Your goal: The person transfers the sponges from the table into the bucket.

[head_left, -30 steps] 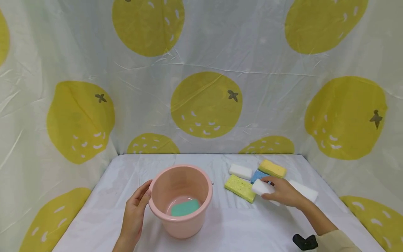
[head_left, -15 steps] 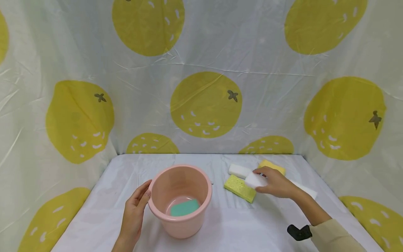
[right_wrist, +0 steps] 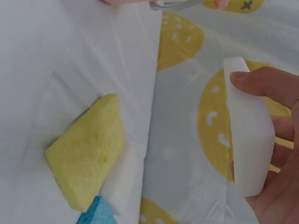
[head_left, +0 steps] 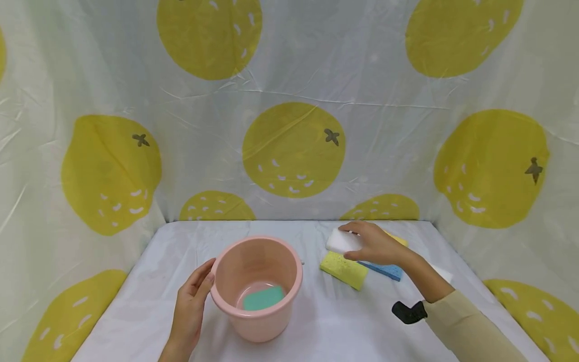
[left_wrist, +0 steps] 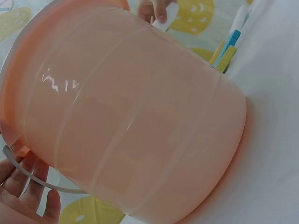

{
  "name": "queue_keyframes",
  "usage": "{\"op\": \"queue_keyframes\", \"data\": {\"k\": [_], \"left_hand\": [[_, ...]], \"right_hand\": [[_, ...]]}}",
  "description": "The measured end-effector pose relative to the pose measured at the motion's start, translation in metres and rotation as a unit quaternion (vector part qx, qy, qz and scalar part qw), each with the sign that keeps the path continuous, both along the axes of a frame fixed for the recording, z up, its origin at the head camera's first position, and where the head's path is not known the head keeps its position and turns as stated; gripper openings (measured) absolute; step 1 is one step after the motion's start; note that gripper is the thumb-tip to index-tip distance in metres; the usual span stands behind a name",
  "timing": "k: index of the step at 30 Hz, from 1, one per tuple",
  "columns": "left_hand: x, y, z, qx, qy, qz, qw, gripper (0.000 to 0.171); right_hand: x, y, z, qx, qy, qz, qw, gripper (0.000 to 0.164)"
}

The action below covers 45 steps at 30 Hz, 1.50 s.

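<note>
My right hand [head_left: 379, 244] holds a white sponge [right_wrist: 252, 135] between thumb and fingers, raised above the table at the right. Beneath it in the head view lie a yellow-green sponge [head_left: 345, 270] and a blue sponge [head_left: 383, 270]. A yellow sponge [head_left: 399, 240] is partly hidden behind the hand. Another white sponge [right_wrist: 122, 179] shows beside the yellow-green one in the right wrist view. My left hand [head_left: 187, 304] touches the left rim of a pink bucket [head_left: 260, 324] with fairly straight fingers. Inside the bucket lies a green sponge [head_left: 264, 298].
A white cloth covers the table [head_left: 344, 327]. One more white sponge [head_left: 442, 273] lies at the far right, partly behind the right forearm. The bucket has a thin grey handle [left_wrist: 44, 179]. A lemon-print curtain [head_left: 203, 151] encloses the back and sides.
My right hand has moved left and farther back with the white sponge, passing over the other sponges. The blue sponge shows more now. My left hand and the bucket have stayed in place.
</note>
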<state>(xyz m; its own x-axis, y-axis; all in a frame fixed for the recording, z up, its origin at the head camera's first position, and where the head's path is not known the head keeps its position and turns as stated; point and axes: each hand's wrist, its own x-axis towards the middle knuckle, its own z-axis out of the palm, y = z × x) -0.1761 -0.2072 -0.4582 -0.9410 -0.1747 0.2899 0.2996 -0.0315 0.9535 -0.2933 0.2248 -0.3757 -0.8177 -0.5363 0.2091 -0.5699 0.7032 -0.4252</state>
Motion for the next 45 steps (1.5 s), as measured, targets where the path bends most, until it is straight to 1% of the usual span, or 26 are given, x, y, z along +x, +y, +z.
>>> {"op": "queue_keyframes", "data": {"k": [4, 7, 12, 14, 21, 27, 31, 34, 38, 45], "left_hand": [[0.001, -0.001, 0.0, -0.001, -0.002, 0.003, 1.0, 0.041], [0.002, -0.002, 0.0, -0.002, -0.001, 0.005, 1.0, 0.041], [0.003, -0.003, 0.001, 0.0, -0.001, 0.006, 1.0, 0.042], [0.003, -0.003, 0.0, 0.002, -0.001, 0.005, 1.0, 0.042], [0.003, -0.002, -0.002, 0.007, 0.002, 0.005, 1.0, 0.041], [0.001, -0.002, -0.002, 0.002, 0.005, 0.002, 1.0, 0.041], [0.001, -0.002, -0.002, -0.002, 0.007, -0.001, 1.0, 0.041], [0.001, -0.002, -0.002, -0.004, 0.007, -0.002, 1.0, 0.041], [0.001, -0.002, -0.002, -0.004, 0.005, -0.003, 1.0, 0.041], [0.0, -0.001, 0.0, -0.002, 0.008, -0.005, 1.0, 0.04]], "right_hand": [[-0.001, -0.015, 0.011, 0.005, -0.006, 0.013, 1.0, 0.066], [-0.003, -0.026, 0.018, 0.009, 0.001, 0.021, 1.0, 0.065], [-0.005, -0.046, 0.032, 0.013, 0.017, 0.051, 0.998, 0.061], [-0.006, -0.053, 0.036, 0.015, 0.02, 0.064, 0.998, 0.06], [-0.007, -0.074, 0.047, 0.021, 0.017, 0.082, 0.996, 0.063], [-0.006, -0.09, 0.052, 0.017, 0.011, 0.111, 0.994, 0.062], [-0.007, -0.1, 0.053, 0.017, 0.02, 0.132, 0.991, 0.061], [-0.008, -0.108, 0.053, 0.017, 0.027, 0.145, 0.989, 0.062], [-0.009, -0.12, 0.052, 0.021, 0.025, 0.163, 0.986, 0.062], [-0.007, -0.142, 0.052, 0.034, 0.021, 0.186, 0.982, 0.061]]}}
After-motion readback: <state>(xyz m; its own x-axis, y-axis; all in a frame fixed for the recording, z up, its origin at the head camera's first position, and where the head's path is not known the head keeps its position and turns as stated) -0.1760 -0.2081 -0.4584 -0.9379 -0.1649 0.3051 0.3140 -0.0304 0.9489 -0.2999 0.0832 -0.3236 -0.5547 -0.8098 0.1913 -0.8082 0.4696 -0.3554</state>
